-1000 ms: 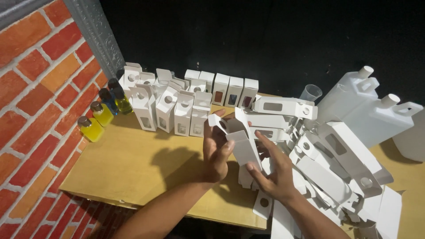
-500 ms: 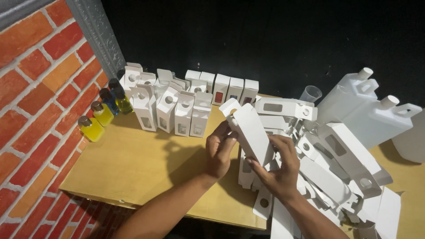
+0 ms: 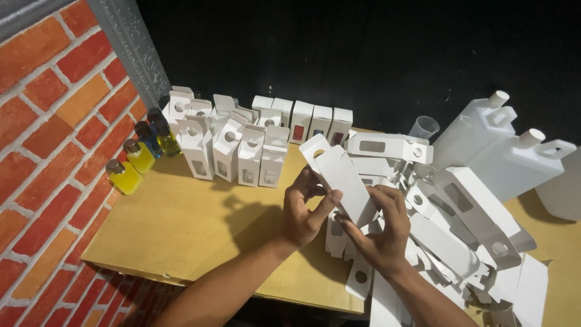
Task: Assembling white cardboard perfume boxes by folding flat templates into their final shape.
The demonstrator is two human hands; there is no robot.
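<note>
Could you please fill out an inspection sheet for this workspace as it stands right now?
Surface: tan wooden table, bare in its left front part.
Job's things: flat white carton held up tilted between both hands; heap of unfolded white cartons to the right.
Clutter: rows of upright assembled white boxes at the back; small bottles of yellow and blue liquid along the left edge; large white plastic jugs and a clear cup at the right rear.
Hands: left hand and right hand both grip the carton.
Cables: nothing seen.
Surroundings: red brick wall to the left, dark wall behind.
</note>
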